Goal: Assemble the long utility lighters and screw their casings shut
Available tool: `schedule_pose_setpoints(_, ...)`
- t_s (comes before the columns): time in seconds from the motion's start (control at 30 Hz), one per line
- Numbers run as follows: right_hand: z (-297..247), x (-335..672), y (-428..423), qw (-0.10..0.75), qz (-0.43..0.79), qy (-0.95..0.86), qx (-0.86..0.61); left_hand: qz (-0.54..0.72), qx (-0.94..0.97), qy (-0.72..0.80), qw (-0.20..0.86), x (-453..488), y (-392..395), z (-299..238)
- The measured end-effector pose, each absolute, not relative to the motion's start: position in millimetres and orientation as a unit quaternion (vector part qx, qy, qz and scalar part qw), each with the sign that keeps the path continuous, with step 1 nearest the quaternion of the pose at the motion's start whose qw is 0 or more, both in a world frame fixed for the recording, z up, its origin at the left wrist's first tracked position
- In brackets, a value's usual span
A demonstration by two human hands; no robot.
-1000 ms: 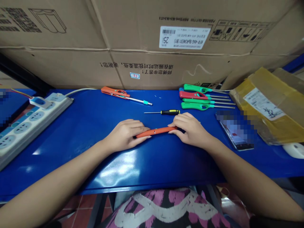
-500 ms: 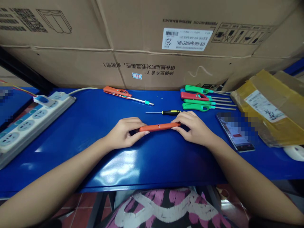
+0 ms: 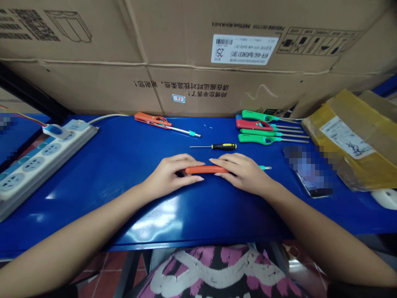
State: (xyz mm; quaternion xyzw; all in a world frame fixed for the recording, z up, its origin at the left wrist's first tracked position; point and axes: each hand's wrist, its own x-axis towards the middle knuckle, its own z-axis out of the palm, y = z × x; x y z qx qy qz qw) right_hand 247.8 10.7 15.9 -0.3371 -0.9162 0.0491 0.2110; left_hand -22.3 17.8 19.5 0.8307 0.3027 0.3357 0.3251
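Note:
Between my two hands lies an orange gas lighter (image 3: 206, 169), seen edge-on, its metal tip with a teal band showing past my right hand. My left hand (image 3: 169, 174) is closed around its left end, thumb in front and fingers behind. My right hand (image 3: 243, 171) grips the other end and hides much of the rod. Just beyond them, a screwdriver (image 3: 223, 146) with a black and yellow handle rests on the blue table (image 3: 149, 225). Farther back on the left lies another orange lighter (image 3: 151, 120) with its metal rod exposed.
Several green and red lighters (image 3: 257, 138) lie side by side at the back right. A phone (image 3: 305, 174) and a yellow-taped parcel (image 3: 356, 140) are on the right. A power strip (image 3: 46, 155) runs along the left. A large cardboard box (image 3: 186, 49) stands behind the table.
My right hand has shifted slightly down and inward along the lighter, and the lighter's tip now shows beyond it. My left hand has moved a little to the right.

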Motion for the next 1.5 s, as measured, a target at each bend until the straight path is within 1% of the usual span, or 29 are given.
schedule_pose_setpoints(0.1,16,245,8,0.225,0.07,-0.919,-0.317,0.34,0.871,0.245,0.257,-22,15,18)
schedule_pose_setpoints(0.3,12,235,1,0.285,0.107,-0.911,-0.278,0.34,0.893,0.205,0.214,-18,6,16)
schedule_pose_setpoints(0.43,11,236,2,0.294,0.128,-0.904,-0.283,0.341,0.895,0.206,0.203,-19,7,16)
schedule_pose_setpoints(0.67,16,252,10,0.274,0.152,-0.904,-0.29,0.357,0.884,0.221,0.204,-27,18,20)
schedule_pose_setpoints(0.8,18,254,9,0.293,0.177,-0.895,-0.287,0.355,0.883,0.224,0.209,-29,17,23)
schedule_pose_setpoints(0.87,19,254,9,0.284,0.181,-0.893,-0.298,0.354,0.883,0.226,0.209,-30,18,22)
schedule_pose_setpoints(1.0,20,258,14,0.227,0.167,-0.898,-0.339,0.355,0.884,0.224,0.207,-36,25,19)
schedule_pose_setpoints(1.27,20,261,15,0.181,0.123,-0.9,-0.376,0.361,0.874,0.252,0.205,-34,27,21)
schedule_pose_setpoints(1.5,19,269,19,0.187,0.167,-0.883,-0.397,0.334,0.884,0.266,0.191,-38,33,15)
